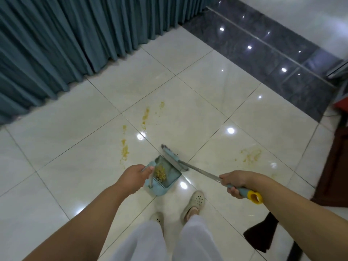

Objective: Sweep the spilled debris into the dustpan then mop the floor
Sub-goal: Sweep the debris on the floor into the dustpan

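A light blue dustpan (pixel 165 166) rests on the pale tiled floor in front of my feet, with a clump of yellowish debris (pixel 160 173) inside it. My left hand (pixel 134 176) grips the dustpan's upright handle. My right hand (pixel 235 182) is closed around the broom handle (pixel 202 172), whose yellow end cap sticks out behind it. The blue broom head (pixel 174 157) lies along the dustpan's open front edge. Yellow smears of debris (pixel 124 149) remain on the tiles to the left, farther ahead (pixel 145 114) and to the right (pixel 251 156).
Teal curtains (pixel 66 44) hang along the left and far side. A dark polished floor strip (pixel 263 53) runs across the far right. Dark wooden furniture (pixel 335 157) stands at the right edge. A dark object (pixel 261 236) lies by my right arm. My feet in pale clogs (pixel 194 201) stand just behind the dustpan.
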A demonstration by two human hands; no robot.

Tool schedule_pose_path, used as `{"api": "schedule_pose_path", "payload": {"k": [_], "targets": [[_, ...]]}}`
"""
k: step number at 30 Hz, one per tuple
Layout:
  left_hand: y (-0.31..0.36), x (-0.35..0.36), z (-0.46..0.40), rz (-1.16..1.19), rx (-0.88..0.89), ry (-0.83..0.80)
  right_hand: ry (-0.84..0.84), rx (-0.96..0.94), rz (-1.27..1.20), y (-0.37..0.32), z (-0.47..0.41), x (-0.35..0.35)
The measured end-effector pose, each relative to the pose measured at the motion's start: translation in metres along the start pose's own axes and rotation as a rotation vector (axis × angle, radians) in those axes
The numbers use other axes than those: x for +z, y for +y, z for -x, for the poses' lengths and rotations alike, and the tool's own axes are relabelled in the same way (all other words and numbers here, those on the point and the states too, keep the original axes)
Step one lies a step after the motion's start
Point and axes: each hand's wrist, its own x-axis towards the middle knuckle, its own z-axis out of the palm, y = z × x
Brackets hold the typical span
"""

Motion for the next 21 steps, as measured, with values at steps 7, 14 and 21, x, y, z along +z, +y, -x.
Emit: {"api": "schedule_pose_path", "payload": {"k": [7, 14, 21], "targets": [[-0.023, -0.012, 0.012, -0.113, 0.031, 0.045, 0.015, 0.070, 0.027, -0.014, -0.042, 0.043], [-0.033, -0.013, 0.015, -0.161, 0.043, 0.018, -0.176, 0.062, 0.012, 0.005, -0.028, 0.060], [-0.039, -0.016, 0.018, -0.095, 0.031, 0.019, -0.092, -0.003, -0.035, 0.002, -0.002, 0.035]]}}
